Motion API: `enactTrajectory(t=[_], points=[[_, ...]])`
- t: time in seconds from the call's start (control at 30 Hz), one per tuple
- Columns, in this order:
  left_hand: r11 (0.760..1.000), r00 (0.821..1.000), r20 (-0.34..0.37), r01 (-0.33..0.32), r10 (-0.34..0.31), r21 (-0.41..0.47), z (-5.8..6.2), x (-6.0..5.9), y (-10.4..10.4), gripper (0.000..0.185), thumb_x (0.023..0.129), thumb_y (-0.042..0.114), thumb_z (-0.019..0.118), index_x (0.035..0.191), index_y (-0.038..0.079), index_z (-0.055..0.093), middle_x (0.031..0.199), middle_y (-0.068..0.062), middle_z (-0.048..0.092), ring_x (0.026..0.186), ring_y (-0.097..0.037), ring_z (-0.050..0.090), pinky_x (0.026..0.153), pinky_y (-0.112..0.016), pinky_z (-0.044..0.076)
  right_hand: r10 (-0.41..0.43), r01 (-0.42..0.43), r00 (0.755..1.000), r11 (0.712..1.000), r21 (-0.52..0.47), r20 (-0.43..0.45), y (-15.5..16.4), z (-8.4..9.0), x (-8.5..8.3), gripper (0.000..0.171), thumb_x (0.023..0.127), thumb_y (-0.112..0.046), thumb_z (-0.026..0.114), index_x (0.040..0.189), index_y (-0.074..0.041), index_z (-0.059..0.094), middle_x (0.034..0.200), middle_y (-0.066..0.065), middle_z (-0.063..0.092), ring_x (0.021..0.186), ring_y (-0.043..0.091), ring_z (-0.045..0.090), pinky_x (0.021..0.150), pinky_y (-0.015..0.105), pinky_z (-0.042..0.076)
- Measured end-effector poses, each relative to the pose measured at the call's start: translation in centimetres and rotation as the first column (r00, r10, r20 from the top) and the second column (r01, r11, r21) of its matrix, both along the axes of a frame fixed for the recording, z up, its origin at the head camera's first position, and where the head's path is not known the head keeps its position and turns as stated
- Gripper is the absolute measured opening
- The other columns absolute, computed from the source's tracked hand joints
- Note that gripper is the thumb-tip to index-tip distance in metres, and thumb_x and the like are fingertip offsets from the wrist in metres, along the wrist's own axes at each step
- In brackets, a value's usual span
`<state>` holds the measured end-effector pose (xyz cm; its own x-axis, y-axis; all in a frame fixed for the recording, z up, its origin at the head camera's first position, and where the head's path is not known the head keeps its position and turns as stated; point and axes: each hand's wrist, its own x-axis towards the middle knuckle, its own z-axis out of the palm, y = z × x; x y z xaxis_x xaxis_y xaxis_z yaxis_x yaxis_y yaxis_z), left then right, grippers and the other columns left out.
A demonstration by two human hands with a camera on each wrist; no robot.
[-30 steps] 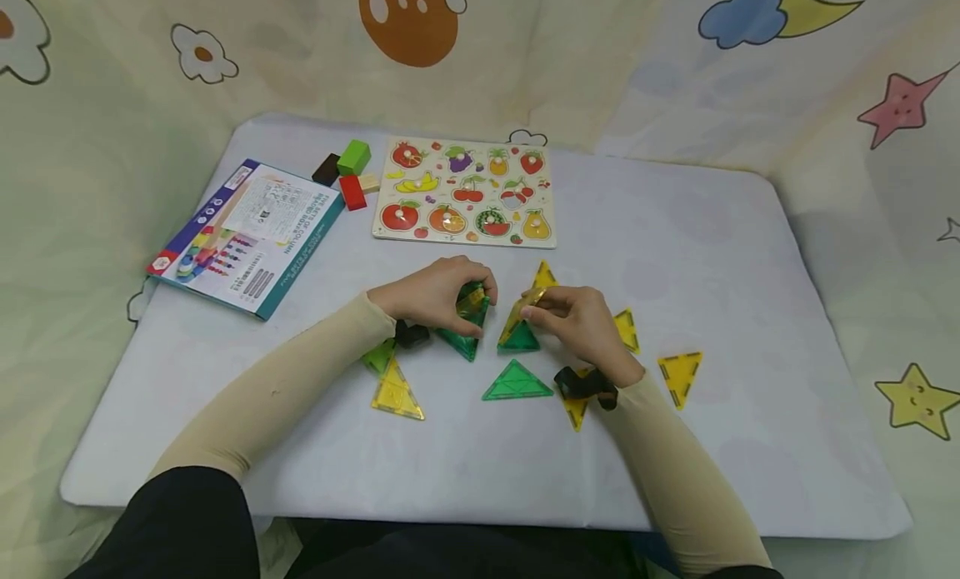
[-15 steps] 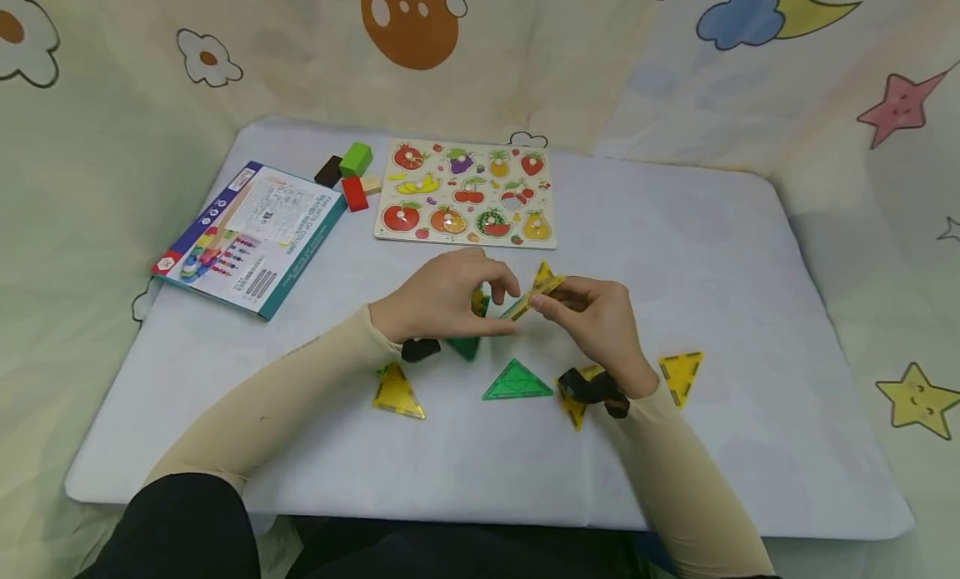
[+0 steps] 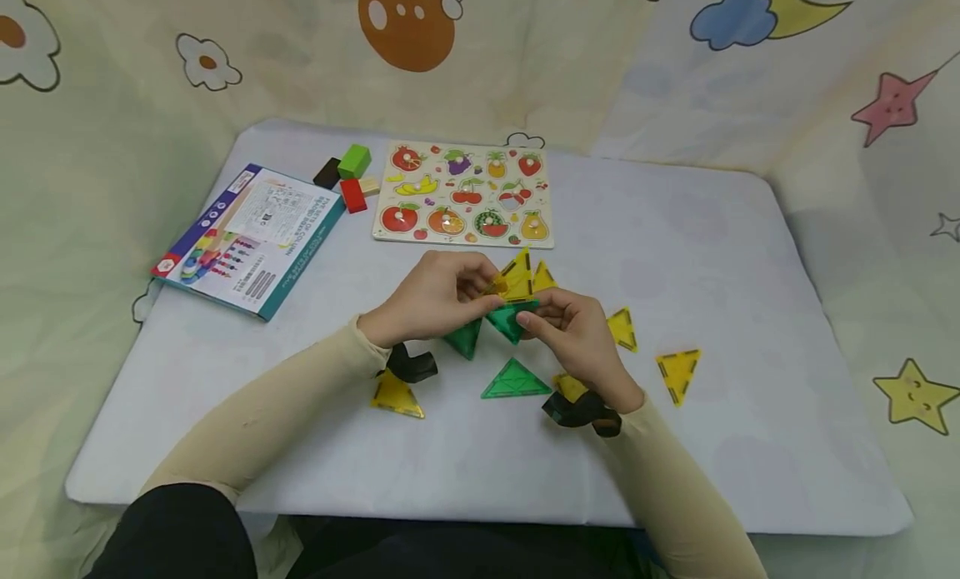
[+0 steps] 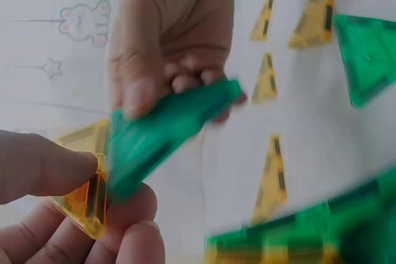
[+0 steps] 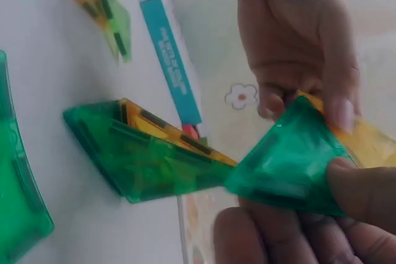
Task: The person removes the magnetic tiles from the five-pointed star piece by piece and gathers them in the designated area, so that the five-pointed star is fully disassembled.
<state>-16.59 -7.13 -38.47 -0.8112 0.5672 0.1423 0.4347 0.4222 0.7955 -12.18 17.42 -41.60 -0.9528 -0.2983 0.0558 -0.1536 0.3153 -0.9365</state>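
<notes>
My left hand [image 3: 435, 296] pinches a yellow triangular magnetic tile [image 3: 517, 277] between thumb and fingers. My right hand [image 3: 573, 341] pinches a green triangular magnetic tile [image 3: 507, 319] whose edge meets the yellow one. Both are raised above the table, the green tile [image 4: 167, 131] slanting away from the yellow tile [image 4: 86, 196] in the left wrist view. Beside the left hand stands a built shape of green tiles [image 3: 465, 341] with yellow among them, partly covered in the head view. The right wrist view shows this green and yellow shape [image 5: 148, 159] more fully.
Loose tiles lie around: a green triangle [image 3: 516, 380] in front, a yellow triangle [image 3: 678, 375] at right, another yellow triangle [image 3: 397, 396] at left. Farther back are a fruit puzzle board [image 3: 465, 194], a boxed set [image 3: 251, 237] and several coloured blocks [image 3: 353, 194].
My left hand has left the green built shape and taken hold of the yellow tile. My right hand has shifted its grip to the green tile, and the pair has been lifted and turned.
</notes>
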Motion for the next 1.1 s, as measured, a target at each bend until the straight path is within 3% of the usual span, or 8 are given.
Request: enactTrajectory(t=[0.13,0.23,0.4,0.57,0.67,0.8,0.9,1.1], points=[[0.997,0.999,0.033,-0.028,0.031,-0.078,0.2,0.7,-3.7,0.017,0.095,0.020,0.077,0.108,0.012,0.072,0.095,-0.001,0.073,0.084,-0.014,0.064,0.078,-0.027,0.056,-0.014,0.010,0.999,0.995,0.103,0.037,0.7,-0.3,-0.1,0.019,0.099,-0.012,0.070,0.113,0.000,0.071,0.098,0.019,0.078,0.081,0.025,0.079,0.074,0.038,0.064],[0.989,0.991,0.131,0.037,-0.018,-0.142,-0.3,1.8,-7.2,0.012,0.096,0.022,0.075,0.106,0.017,0.072,0.091,0.002,0.072,0.084,-0.016,0.063,0.079,-0.028,0.055,-0.035,0.023,0.998,0.975,0.222,0.050,1.4,-0.8,-0.4,0.018,0.100,-0.014,0.069,0.114,-0.002,0.070,0.099,0.017,0.077,0.079,0.021,0.076,0.070,0.031,0.062],[0.952,0.936,0.338,0.188,-0.099,-0.243,-2.8,4.4,-11.8,0.010,0.101,0.033,0.069,0.100,0.024,0.074,0.089,0.008,0.070,0.083,-0.013,0.061,0.072,-0.023,0.050,-0.054,0.043,0.998,0.925,0.379,0.020,2.3,-1.6,-1.0,0.018,0.101,-0.015,0.068,0.114,-0.002,0.069,0.097,0.015,0.075,0.074,0.020,0.067,0.058,0.025,0.049],[0.911,0.910,0.402,0.247,-0.101,-0.331,-5.0,6.3,-15.3,0.011,0.098,0.036,0.071,0.089,0.029,0.074,0.077,0.012,0.064,0.066,-0.006,0.053,0.058,-0.020,0.038,-0.059,0.057,0.998,0.881,0.469,-0.010,2.7,-2.2,-1.8,0.021,0.100,-0.015,0.068,0.113,0.003,0.069,0.095,0.017,0.076,0.072,0.017,0.065,0.061,0.025,0.049],[0.891,0.931,0.359,0.218,-0.067,-0.399,-5.4,6.9,-16.5,0.011,0.093,0.035,0.077,0.084,0.031,0.073,0.075,0.014,0.065,0.063,-0.004,0.052,0.057,-0.020,0.040,-0.059,0.058,0.998,0.861,0.506,-0.014,2.9,-2.4,-2.2,0.020,0.100,-0.014,0.068,0.109,0.004,0.069,0.091,0.017,0.075,0.070,0.019,0.062,0.062,0.026,0.048],[0.843,0.976,0.216,0.088,0.034,-0.530,-5.1,7.1,-16.7,0.020,0.082,0.037,0.088,0.082,0.031,0.069,0.078,0.012,0.061,0.073,-0.008,0.052,0.067,-0.023,0.045,-0.060,0.053,0.998,0.839,0.542,-0.004,2.8,-2.5,-2.6,0.017,0.099,-0.014,0.068,0.104,0.003,0.068,0.082,0.012,0.070,0.065,0.018,0.054,0.061,0.027,0.044],[0.814,0.989,0.124,0.006,0.081,-0.581,-4.7,6.7,-16.1,0.026,0.078,0.037,0.091,0.084,0.028,0.067,0.078,0.009,0.058,0.078,-0.010,0.052,0.071,-0.026,0.046,-0.056,0.034,0.998,0.823,0.567,0.021,2.6,-2.6,-3.0,0.018,0.099,-0.017,0.069,0.100,0.001,0.067,0.076,0.008,0.065,0.060,0.016,0.049,0.058,0.027,0.041],[0.872,0.998,0.024,-0.042,0.061,-0.487,-3.8,3.4,-12.1,0.013,0.091,0.032,0.081,0.096,0.025,0.071,0.084,0.009,0.065,0.081,-0.013,0.057,0.074,-0.029,0.051,-0.086,0.042,0.995,0.775,0.630,0.039,1.9,-2.7,-3.4,0.025,0.096,-0.024,0.073,0.101,0.000,0.069,0.077,0.007,0.066,0.064,0.018,0.054,0.061,0.027,0.044]])
